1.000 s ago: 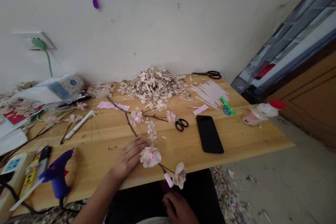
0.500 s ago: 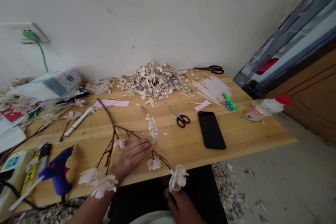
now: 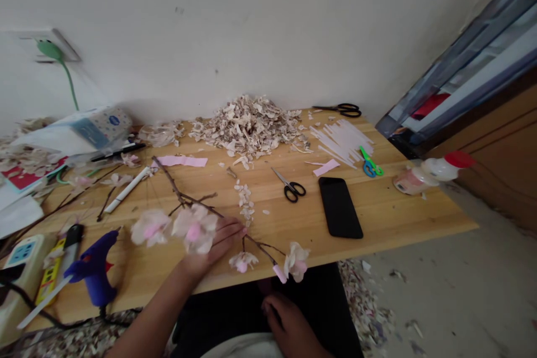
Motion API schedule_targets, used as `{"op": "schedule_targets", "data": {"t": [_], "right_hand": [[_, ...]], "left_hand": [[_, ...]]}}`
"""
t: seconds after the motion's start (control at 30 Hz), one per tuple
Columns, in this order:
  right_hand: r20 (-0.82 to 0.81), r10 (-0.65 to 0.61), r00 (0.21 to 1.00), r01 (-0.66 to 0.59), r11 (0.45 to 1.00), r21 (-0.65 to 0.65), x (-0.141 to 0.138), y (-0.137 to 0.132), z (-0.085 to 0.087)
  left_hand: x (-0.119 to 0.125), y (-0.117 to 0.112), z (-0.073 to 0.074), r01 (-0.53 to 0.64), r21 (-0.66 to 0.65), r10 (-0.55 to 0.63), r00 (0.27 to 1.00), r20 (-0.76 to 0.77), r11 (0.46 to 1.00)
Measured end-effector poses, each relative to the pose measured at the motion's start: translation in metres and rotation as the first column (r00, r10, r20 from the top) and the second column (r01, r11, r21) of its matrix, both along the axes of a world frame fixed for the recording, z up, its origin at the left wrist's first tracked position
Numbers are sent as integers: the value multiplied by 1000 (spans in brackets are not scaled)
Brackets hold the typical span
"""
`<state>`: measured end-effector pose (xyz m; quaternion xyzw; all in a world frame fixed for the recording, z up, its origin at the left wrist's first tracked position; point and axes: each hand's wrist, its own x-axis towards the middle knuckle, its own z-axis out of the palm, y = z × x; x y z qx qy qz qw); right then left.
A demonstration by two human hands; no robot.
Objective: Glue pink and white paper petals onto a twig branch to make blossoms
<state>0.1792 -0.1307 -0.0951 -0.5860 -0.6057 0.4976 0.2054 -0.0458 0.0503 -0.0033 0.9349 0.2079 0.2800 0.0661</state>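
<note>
My left hand [image 3: 223, 239] is closed round a brown twig branch [image 3: 170, 180] just above the near part of the wooden table. Handmade flowers with pale papery petals and pink centres sit on it. Two large blossoms, one being this left-hand flower [image 3: 151, 227], hang left of my fingers. A small blossom [image 3: 244, 261] and another flower [image 3: 296, 262] are to the right, by a pink-wrapped twig end [image 3: 279, 273]. My right hand [image 3: 290, 321] rests low over my lap, below the table edge, fingers curled. What it may hold is hard to see.
A heap of dry petals [image 3: 249, 126] lies by the wall. Black-handled scissors [image 3: 289, 185], a phone [image 3: 340, 207], white strips [image 3: 342, 142], small green-blue scissors [image 3: 369, 162] and a red-capped bottle [image 3: 432, 172] lie rightward. A blue glue gun [image 3: 95, 268] and power strip [image 3: 20, 274] stand left.
The branch has turned in my left hand. Its left flowers have swung up from the table's near edge, and the blossoms show their pink centres. My right hand stays low.
</note>
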Motion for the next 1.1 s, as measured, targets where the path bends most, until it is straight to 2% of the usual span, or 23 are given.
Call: {"op": "schedule_targets", "data": {"t": [0.4, 0.57, 0.67, 0.73, 0.9, 0.93, 1.0, 1.1], "right_hand": [[-9, -1, 1000, 1, 1000, 4, 1, -1, 0], [-3, 38, 999, -38, 998, 44, 3, -1, -1], [5, 41, 999, -41, 997, 61, 3, -3, -3], [10, 40, 999, -41, 997, 68, 2, -5, -4], [7, 42, 999, -42, 995, 91, 2, -8, -6], [5, 41, 999, -41, 994, 97, 3, -8, -7], [3, 36, 999, -36, 994, 105, 3, -9, -9], [3, 34, 999, -34, 992, 121, 6, -10, -15]], "left_hand": [[6, -1, 4, -12, 23, 11, 1000, 26, 1000], [12, -7, 18, -42, 41, 40, 998, 40, 998], [22, -8, 38, -28, 76, 24, 998, 51, 997], [33, -6, 55, 7, 172, -17, 998, 56, 985], [73, -6, 112, 73, 445, -62, 997, -41, 892], [80, -9, 125, 54, 481, -30, 998, -59, 875], [86, -23, 151, -44, 494, 124, 984, -131, 869], [68, -58, 178, -308, 419, 397, 907, -143, 854]]}}
